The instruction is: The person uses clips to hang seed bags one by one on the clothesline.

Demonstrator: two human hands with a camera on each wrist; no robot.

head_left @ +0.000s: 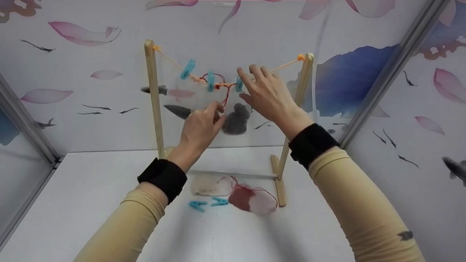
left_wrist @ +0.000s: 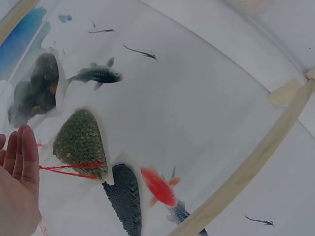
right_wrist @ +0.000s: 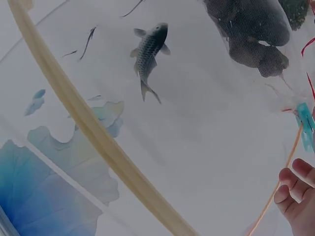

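Note:
Small clear mesh bags hang from an orange cord (head_left: 287, 66) fitted with three teal clothespins. My left hand (head_left: 202, 125) is beside the red drawstrings (left_wrist: 74, 172) of a bag of green grains (left_wrist: 78, 142), its fingers straight in the left wrist view. My right hand (head_left: 271, 94) has spread fingers at the right clothespin (head_left: 239, 83), which shows between index finger and thumb. Below that clothespin hangs a bag of dark stones (head_left: 236, 120). A bag of black grains (left_wrist: 124, 199) hangs farther left. The middle clothespin (head_left: 210, 82) and left clothespin (head_left: 188, 69) sit on the cord.
Wooden posts (head_left: 154, 98) hold the cord at both ends. On the white table (head_left: 214, 240) lie a bag of pale grains (head_left: 205, 185), a bag of reddish grains (head_left: 242, 198) and two loose teal clothespins (head_left: 219, 201). Printed panels stand behind and at the sides.

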